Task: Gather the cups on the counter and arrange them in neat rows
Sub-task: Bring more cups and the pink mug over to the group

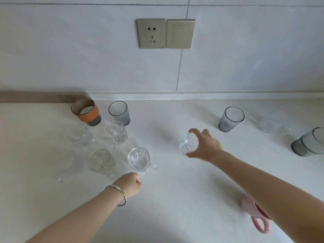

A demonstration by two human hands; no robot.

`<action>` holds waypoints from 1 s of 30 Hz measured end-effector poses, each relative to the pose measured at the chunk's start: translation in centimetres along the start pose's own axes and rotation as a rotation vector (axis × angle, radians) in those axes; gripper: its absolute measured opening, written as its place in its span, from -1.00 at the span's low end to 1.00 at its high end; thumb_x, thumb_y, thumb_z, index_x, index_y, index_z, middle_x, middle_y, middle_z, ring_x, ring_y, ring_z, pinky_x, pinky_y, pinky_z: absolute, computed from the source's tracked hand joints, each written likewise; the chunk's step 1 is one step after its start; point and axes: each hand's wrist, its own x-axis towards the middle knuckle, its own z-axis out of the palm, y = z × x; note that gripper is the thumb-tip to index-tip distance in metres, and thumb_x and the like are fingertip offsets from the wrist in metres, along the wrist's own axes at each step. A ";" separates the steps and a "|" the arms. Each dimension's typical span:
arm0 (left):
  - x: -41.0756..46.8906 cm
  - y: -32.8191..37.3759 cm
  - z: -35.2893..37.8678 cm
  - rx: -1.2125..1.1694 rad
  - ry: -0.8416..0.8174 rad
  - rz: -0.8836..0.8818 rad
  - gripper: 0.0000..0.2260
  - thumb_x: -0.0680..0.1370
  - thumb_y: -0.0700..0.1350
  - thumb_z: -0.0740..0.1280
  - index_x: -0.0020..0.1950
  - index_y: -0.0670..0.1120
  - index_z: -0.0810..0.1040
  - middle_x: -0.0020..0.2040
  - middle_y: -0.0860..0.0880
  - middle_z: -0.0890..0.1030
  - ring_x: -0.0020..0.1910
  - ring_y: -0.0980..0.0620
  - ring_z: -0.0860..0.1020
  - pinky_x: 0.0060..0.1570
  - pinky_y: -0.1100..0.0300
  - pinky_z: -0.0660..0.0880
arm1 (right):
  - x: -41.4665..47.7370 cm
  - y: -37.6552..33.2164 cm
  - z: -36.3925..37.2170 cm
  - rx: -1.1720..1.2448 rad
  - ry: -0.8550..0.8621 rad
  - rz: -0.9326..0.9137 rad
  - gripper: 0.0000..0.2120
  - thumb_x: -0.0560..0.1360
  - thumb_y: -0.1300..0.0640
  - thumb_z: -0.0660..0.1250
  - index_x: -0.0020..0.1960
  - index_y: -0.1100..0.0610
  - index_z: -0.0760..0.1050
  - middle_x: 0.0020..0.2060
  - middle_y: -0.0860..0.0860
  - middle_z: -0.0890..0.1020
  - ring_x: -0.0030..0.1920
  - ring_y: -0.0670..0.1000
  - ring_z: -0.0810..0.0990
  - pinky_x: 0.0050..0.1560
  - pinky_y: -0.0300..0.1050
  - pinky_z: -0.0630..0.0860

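My right hand (206,146) grips a small clear glass cup (187,143) at mid-counter, fingers wrapped over its rim. My left hand (130,183), wearing a bracelet, is curled into a fist just below a clear handled glass mug (138,159); it is not clear whether it touches the mug. On the left stand several grouped cups: an orange-banded cup (86,111), a grey ribbed tumbler (119,112), and clear glasses (114,133), (100,161), (78,137). Further right are a grey ribbed tumbler (231,119), a faint clear cup (270,128) and a grey glass (309,142).
A pink mug (257,214) sits near the counter's front edge, partly hidden under my right forearm. The white counter (175,190) meets a tiled wall with a socket and switch (165,33). A brown strip (35,97) runs along the back left.
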 end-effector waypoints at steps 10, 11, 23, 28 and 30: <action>0.3 -3.8 -1.7 -0.103 -0.012 -0.088 -0.74 0.51 -0.15 0.10 -0.38 0.06 0.26 -0.10 0.03 0.48 -0.11 0.00 0.45 -0.09 0.21 0.37 | 7.2 -13.3 3.3 0.040 -0.026 -0.071 -0.24 0.32 -0.02 0.48 0.42 -0.12 0.18 0.23 0.11 0.34 0.06 0.17 0.59 -0.06 -0.10 0.48; 0.3 -4.0 -1.7 -0.110 -0.020 -0.087 -0.74 0.51 -0.16 0.10 -0.38 0.06 0.26 -0.10 0.03 0.48 -0.11 0.00 0.45 -0.09 0.21 0.37 | 7.6 -14.0 3.7 0.036 -0.037 -0.061 -0.23 0.32 -0.01 0.47 0.42 -0.12 0.17 0.23 0.11 0.34 0.07 0.18 0.58 -0.07 -0.11 0.47; 0.5 -2.9 -0.8 -0.061 -0.025 -0.022 -0.85 0.54 -0.13 0.09 -0.22 0.01 0.35 -0.09 0.03 0.46 -0.09 0.01 0.42 -0.02 0.18 0.40 | 6.3 -12.9 4.7 0.156 -0.098 -0.074 -0.09 0.39 -0.12 0.45 0.53 0.00 -0.03 0.34 0.12 0.30 0.31 0.15 0.43 0.22 0.03 0.44; 0.5 0.1 0.9 -0.008 -0.065 0.020 -0.78 0.55 -0.12 0.09 -0.31 0.05 0.29 -0.07 0.04 0.44 -0.08 0.02 0.41 -0.08 0.23 0.33 | 4.0 -4.9 2.2 0.043 -0.029 -0.030 -0.43 0.51 0.02 0.29 0.46 0.03 0.18 0.36 0.08 0.33 0.33 0.07 0.39 0.17 -0.02 0.45; 0.7 1.9 1.5 0.023 -0.084 0.057 -0.75 0.55 -0.12 0.09 -0.33 0.04 0.27 -0.06 0.04 0.45 -0.07 0.02 0.43 -0.07 0.23 0.33 | 3.5 -1.1 0.4 0.006 0.019 0.034 -0.50 0.53 0.06 0.26 0.43 0.05 0.25 0.35 0.08 0.34 0.35 0.07 0.37 0.18 -0.03 0.44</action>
